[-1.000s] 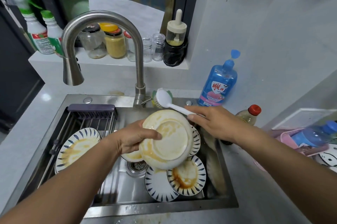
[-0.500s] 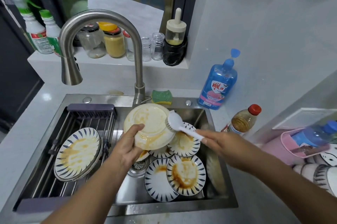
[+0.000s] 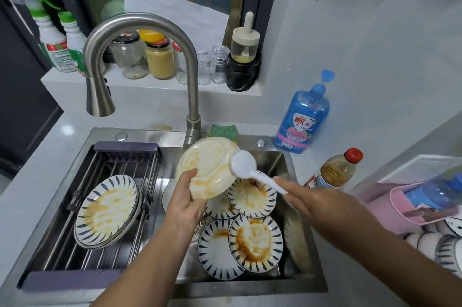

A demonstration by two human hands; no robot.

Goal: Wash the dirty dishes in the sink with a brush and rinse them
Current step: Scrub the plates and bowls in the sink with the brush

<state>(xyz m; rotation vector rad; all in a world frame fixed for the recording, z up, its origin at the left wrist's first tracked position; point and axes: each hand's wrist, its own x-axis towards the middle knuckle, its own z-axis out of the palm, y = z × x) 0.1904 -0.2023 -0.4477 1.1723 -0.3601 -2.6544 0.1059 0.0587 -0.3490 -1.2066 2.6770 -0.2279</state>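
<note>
My left hand (image 3: 186, 200) grips a cream plate (image 3: 206, 165) by its lower rim and holds it tilted over the steel sink (image 3: 250, 289), underside toward me, streaked with orange sauce. My right hand (image 3: 310, 203) holds the white dish brush (image 3: 243, 162) by its handle, and the round head rests against the plate's right edge. Below lie several blue-striped plates with brown sauce, one (image 3: 255, 243) near the front and one (image 3: 251, 196) under the brush handle. The faucet (image 3: 100, 61) arches over the basin with no water running.
A metal drying rack (image 3: 120, 159) spans the sink's left half and carries a stained striped plate (image 3: 108, 210). A green sponge (image 3: 223, 131) and blue detergent bottle (image 3: 302, 119) stand behind the sink. An oil bottle (image 3: 335, 171) and pink tub (image 3: 410, 204) sit right. Jars line the sill.
The plate has gone from the middle of the sink up toward the faucet base. The brush came down from behind it onto its right edge. Half a second ago the pose was nearly the same.
</note>
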